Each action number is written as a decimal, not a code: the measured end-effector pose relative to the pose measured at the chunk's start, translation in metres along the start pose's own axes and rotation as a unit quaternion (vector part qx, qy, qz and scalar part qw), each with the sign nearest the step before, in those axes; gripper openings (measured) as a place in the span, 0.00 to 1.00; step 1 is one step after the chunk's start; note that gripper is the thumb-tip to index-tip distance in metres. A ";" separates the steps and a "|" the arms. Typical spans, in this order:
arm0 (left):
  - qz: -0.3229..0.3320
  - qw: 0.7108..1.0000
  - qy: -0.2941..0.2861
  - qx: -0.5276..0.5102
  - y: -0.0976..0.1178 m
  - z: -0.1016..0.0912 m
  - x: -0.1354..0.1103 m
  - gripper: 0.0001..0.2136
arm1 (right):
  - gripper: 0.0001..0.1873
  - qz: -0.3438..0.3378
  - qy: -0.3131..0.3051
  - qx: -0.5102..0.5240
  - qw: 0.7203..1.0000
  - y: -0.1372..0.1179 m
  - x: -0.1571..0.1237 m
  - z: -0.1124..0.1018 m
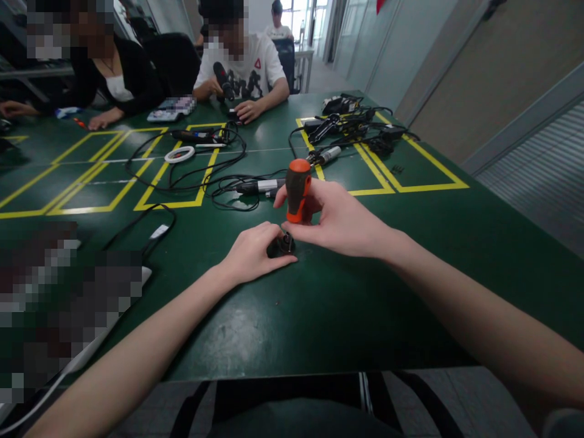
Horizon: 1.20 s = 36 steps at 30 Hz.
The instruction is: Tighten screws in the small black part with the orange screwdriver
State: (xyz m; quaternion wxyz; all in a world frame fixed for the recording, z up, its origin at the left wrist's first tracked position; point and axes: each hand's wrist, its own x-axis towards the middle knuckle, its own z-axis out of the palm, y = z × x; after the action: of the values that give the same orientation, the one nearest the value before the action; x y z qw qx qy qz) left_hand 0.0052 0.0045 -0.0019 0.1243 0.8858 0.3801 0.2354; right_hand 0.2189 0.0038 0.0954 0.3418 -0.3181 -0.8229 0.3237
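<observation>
In the head view, my right hand (333, 219) is closed round a stubby screwdriver (298, 191) with an orange and dark grey handle. The screwdriver stands nearly upright, its shaft pointing down. Just below it, a small black part (286, 244) with a round, ring-like top lies on the table. My left hand (258, 252) pinches this part from the left, between thumb and fingers. The screwdriver's tip is near the part; whether it touches cannot be made out. A tiny dark speck (277, 303) lies on the green tabletop (365, 322) nearer to me.
Beyond my hands lie black cables (237, 198), a white tape roll (179, 154) and a heap of black tools and cords (340, 128). Yellow tape marks the table. Blurred-out flat items (86, 304) rest at left. Across sit a person holding a power driver (223, 81) and another person.
</observation>
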 end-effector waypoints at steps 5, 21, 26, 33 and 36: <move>0.018 1.000 -0.009 0.003 -0.002 0.000 -0.001 0.18 | 0.10 -0.001 -0.040 0.050 0.998 -0.001 -0.002 0.002; 0.034 0.998 -0.028 -0.033 0.001 -0.001 0.000 0.16 | 0.16 0.068 -0.049 0.114 0.990 -0.003 -0.002 0.008; 0.040 0.999 -0.011 -0.018 -0.002 0.003 0.000 0.17 | 0.07 0.057 -0.033 0.095 0.993 -0.001 -0.002 0.012; 0.057 0.998 -0.006 -0.010 -0.003 0.003 0.000 0.17 | 0.09 0.052 -0.021 0.077 0.995 -0.002 -0.002 0.009; 0.059 0.998 -0.002 -0.020 -0.003 0.003 0.000 0.16 | 0.14 0.070 -0.022 0.085 0.994 -0.003 -0.002 0.010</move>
State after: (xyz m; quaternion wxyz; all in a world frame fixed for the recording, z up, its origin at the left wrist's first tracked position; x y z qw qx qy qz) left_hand 0.0049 0.0068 -0.0056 0.1286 0.9048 0.3217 0.2477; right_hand 0.2113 -0.0029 0.0917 0.3259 -0.3381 -0.7754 0.4221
